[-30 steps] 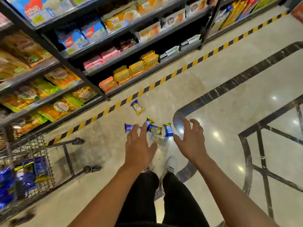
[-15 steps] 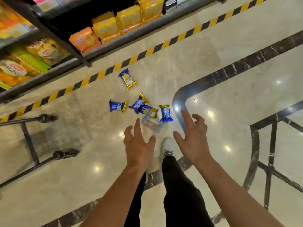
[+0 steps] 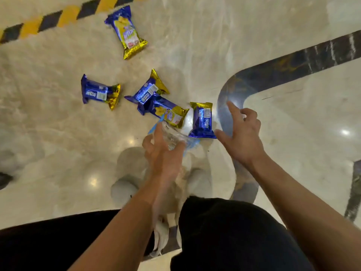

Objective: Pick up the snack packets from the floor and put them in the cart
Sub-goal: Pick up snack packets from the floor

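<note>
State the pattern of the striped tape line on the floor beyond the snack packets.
Alternating yellow and black diagonal stripes on the floor tape line, seen in the head view.

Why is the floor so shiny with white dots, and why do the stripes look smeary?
Head view: ceiling lights glare off the polished floor as white spots; the yellow-black stripe and left hand are motion-blurred, the snack packets fairly sharp.

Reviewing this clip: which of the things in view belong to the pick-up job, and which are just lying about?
Part of the job:
five blue-and-gold snack packets on the floor
left hand
right hand

Just there:
clear plastic wrapper with blue edges, under the left hand
yellow-and-black floor stripe
white shoes
</note>
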The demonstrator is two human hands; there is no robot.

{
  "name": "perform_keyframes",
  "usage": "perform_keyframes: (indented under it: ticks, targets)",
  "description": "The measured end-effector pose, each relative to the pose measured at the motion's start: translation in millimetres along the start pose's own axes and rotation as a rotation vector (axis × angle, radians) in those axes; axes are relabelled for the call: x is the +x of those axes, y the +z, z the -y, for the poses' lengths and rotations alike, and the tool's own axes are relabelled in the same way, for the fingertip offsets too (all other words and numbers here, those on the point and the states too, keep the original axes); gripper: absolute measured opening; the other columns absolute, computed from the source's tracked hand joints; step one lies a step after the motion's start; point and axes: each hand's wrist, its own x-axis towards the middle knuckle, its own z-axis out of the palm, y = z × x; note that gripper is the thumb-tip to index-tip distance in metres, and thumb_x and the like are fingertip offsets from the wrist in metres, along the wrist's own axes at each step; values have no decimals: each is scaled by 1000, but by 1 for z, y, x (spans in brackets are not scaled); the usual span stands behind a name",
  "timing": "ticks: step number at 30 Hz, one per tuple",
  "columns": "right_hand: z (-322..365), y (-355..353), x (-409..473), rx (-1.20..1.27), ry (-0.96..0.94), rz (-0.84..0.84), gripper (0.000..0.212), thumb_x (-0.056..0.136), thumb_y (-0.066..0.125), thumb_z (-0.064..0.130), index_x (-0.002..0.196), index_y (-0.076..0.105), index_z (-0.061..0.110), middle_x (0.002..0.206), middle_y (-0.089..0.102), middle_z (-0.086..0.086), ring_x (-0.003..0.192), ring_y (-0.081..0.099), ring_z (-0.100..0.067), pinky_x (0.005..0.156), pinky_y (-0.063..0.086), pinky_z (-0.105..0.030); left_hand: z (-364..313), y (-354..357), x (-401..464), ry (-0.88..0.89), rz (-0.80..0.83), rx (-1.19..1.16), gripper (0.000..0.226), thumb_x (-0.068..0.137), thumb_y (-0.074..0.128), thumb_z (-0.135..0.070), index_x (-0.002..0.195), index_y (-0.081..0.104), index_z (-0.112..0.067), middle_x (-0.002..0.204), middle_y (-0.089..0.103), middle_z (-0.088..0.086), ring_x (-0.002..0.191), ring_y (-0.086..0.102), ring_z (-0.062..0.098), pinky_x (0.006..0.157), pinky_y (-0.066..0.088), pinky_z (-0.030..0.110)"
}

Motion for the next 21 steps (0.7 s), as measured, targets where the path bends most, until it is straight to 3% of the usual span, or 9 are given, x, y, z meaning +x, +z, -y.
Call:
perform_keyframes:
  ticks: [3,7,13,18,21]
  targets:
    - [-12,45,34,12,53,-14,84,85,69,43,154,21,36,145,29,-18,134,29,-36,106,29,-38,24,23,48,-81,-34,20,80,89,67,-36,153,20,-42,157,11,6,139,29,31,95,35,29]
    - [-17,99,63,51,72,18,83,83,69,46,152,23,39,142,33,-15,131,32,-36,99,32,-36,54,56,93,-129,-81,1,82,86,71,-37,152,22,-44,157,8,4,133,33,40,109,39,50]
    - [-22,146,74,-20,-19,-86,98,76,76,54,151,15,42,142,32,-13,124,38,-36,101,42,-51,77,85,119,8,-247,-41,98,78,81,-31,155,21,-39,159,8,1,134,30,35,108,41,51]
    - [-21,165,84,-53,-12,-189,104,67,84,47,149,21,39,140,33,-12,123,38,-35,97,40,-51,70,100,128,19,-305,-72,99,73,82,-42,153,24,-38,158,9,-5,131,27,29,105,42,47]
    - [-22,171,84,-63,-8,-231,98,69,83,37,148,24,39,140,34,-11,121,39,-34,96,40,-48,66,105,129,33,-319,-97,97,70,83,-32,150,29,-38,156,11,-8,127,27,26,105,43,46]
